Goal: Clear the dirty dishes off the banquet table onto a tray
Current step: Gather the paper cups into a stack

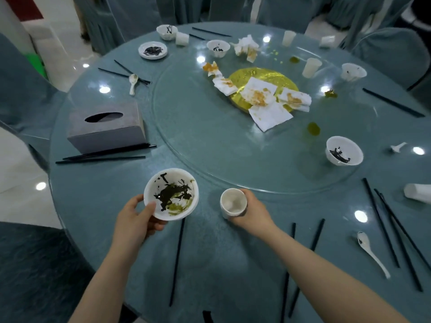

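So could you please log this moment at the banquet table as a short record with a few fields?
left hand: left hand grips the dirty bowl, thumb on its rim
right hand: right hand holds the small white cup
bowl contents: dark and greenish smears
cup contents: looks empty
table: round table with glass turntable
still to clear: bowl on the right, saucer, spoon
other: tissue box, stained napkins
tray: not in view
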Demonstrator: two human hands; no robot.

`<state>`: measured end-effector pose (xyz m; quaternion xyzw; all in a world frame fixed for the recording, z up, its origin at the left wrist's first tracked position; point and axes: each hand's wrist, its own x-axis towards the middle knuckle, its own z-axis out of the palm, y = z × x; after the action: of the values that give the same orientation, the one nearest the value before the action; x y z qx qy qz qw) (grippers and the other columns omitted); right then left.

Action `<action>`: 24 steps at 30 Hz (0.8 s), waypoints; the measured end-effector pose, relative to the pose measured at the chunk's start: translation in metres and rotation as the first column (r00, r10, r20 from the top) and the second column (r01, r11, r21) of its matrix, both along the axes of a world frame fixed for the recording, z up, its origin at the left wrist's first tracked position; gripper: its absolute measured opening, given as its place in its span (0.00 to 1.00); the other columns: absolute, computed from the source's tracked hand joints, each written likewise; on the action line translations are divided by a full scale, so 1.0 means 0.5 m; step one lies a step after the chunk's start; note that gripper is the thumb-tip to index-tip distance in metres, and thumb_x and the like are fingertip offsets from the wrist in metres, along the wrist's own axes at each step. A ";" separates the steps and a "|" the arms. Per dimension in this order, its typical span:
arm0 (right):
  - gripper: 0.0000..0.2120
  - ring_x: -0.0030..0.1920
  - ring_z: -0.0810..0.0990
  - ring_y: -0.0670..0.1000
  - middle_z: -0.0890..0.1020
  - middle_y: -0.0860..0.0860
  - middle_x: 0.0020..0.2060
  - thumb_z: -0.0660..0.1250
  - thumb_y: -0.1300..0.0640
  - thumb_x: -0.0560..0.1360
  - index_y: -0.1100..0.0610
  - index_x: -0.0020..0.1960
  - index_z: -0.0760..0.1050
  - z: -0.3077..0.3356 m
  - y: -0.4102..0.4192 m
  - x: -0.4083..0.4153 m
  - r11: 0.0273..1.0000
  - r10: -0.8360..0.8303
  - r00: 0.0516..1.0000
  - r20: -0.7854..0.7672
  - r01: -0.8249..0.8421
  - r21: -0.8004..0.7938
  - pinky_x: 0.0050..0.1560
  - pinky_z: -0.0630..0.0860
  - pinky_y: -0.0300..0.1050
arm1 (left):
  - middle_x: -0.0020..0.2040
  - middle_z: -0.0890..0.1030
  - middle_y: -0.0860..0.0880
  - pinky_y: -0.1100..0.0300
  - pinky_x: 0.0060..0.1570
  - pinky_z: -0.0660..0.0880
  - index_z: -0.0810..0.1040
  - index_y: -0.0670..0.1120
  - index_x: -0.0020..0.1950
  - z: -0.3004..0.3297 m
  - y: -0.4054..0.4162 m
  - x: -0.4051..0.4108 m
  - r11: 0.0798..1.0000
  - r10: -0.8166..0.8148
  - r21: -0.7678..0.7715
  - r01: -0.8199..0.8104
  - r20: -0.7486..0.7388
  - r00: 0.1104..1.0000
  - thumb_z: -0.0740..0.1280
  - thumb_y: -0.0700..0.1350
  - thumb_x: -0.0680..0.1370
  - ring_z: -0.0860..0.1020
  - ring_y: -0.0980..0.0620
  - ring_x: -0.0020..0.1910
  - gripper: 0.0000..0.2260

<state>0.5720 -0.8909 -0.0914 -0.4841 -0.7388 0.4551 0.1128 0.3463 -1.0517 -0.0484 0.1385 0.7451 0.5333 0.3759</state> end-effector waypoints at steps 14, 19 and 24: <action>0.27 0.45 0.77 0.31 0.78 0.36 0.47 0.79 0.56 0.63 0.45 0.56 0.69 0.118 0.032 0.360 0.800 -0.585 0.797 -0.149 0.597 0.058 0.42 0.69 0.24 | 0.28 0.82 0.45 0.61 0.25 0.69 0.70 0.50 0.58 0.030 0.306 0.197 0.882 -0.464 0.086 0.464 -0.024 0.886 0.62 0.42 0.79 0.76 0.54 0.21 0.09; 0.29 0.49 0.77 0.36 0.78 0.36 0.49 0.79 0.53 0.62 0.44 0.59 0.70 0.108 0.064 0.504 0.678 -0.723 0.677 -0.137 0.734 0.043 0.45 0.71 0.32 | 0.29 0.83 0.45 0.63 0.24 0.71 0.70 0.50 0.57 0.032 0.432 0.307 0.816 -0.566 0.111 0.568 -0.045 0.823 0.61 0.43 0.79 0.76 0.54 0.22 0.08; 0.26 0.44 0.76 0.29 0.78 0.36 0.48 0.78 0.56 0.64 0.44 0.56 0.70 0.075 0.114 0.628 0.594 -0.792 0.584 -0.179 0.805 0.000 0.37 0.70 0.27 | 0.31 0.84 0.44 0.65 0.23 0.71 0.70 0.50 0.58 0.028 0.573 0.437 0.790 -0.608 0.093 0.605 0.004 0.794 0.61 0.43 0.79 0.77 0.54 0.23 0.09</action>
<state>0.8861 -0.8340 -0.0540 -0.7209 -0.4488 0.3630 0.3836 0.5647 -0.7650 -0.0345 0.3773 0.6308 0.4188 0.5333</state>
